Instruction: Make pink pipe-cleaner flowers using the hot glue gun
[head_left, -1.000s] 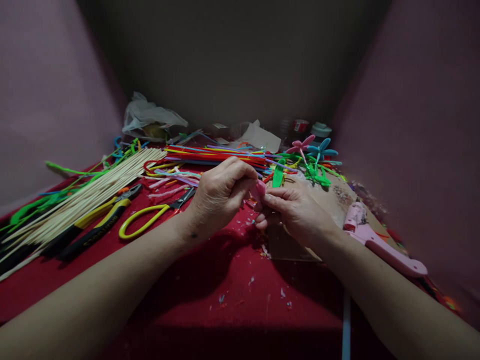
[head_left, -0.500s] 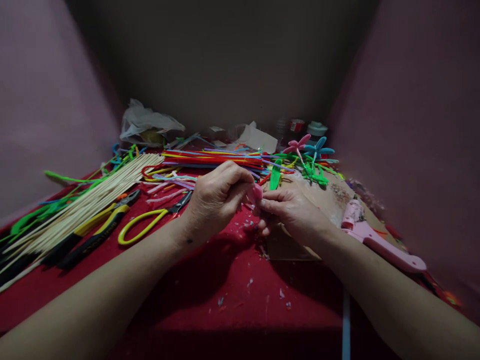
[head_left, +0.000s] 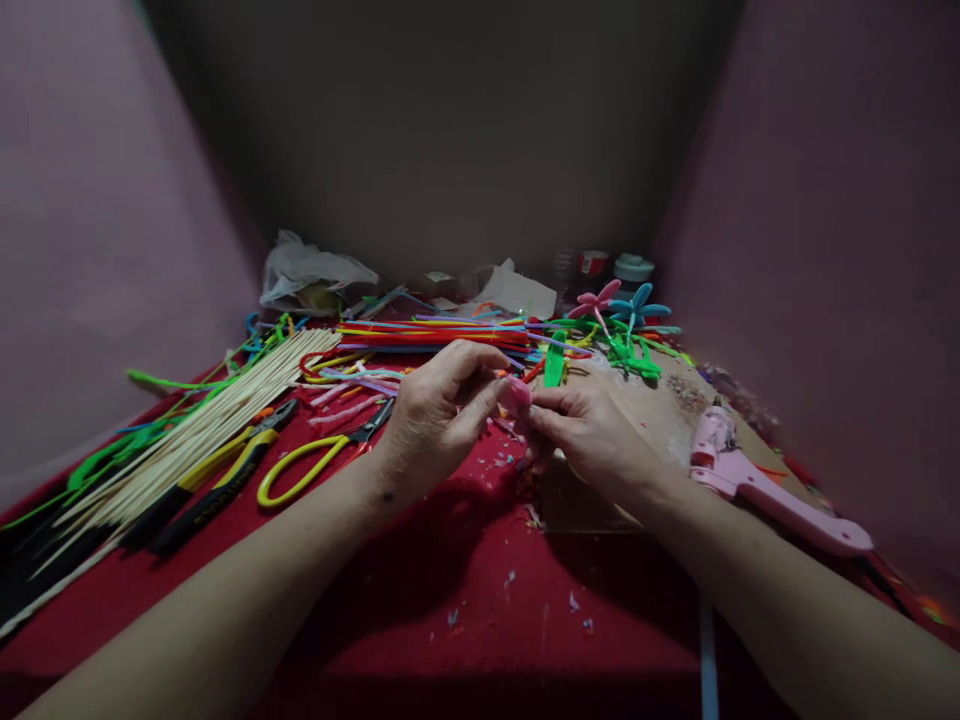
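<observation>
A small pink fuzzy piece [head_left: 515,394], seemingly bent pipe cleaner, is pinched between both hands above the red cloth. My left hand [head_left: 450,405] grips it from the left with thumb and forefinger. From the right, my right hand [head_left: 581,425] holds its lower edge with closed fingertips. The fingers hide part of the piece. Just behind the right hand lies a green leaf-shaped piece [head_left: 554,360]. Yellow-handled scissors [head_left: 304,470] rest left of my left hand, their blades partly behind the wrist.
Wooden sticks [head_left: 217,410] and pliers [head_left: 217,480] lie at left. A bundle of pipe cleaners [head_left: 435,335] spans the back. Cardboard [head_left: 585,510] lies under the right hand, with a pink glue gun [head_left: 787,505] beside it. Pink and blue flower shapes [head_left: 637,303] stand behind.
The view has shifted slightly, so the table things appear a little lower and further right. Both hands still hold the pink piece, with the left thumb and fingers slightly repositioned.
</observation>
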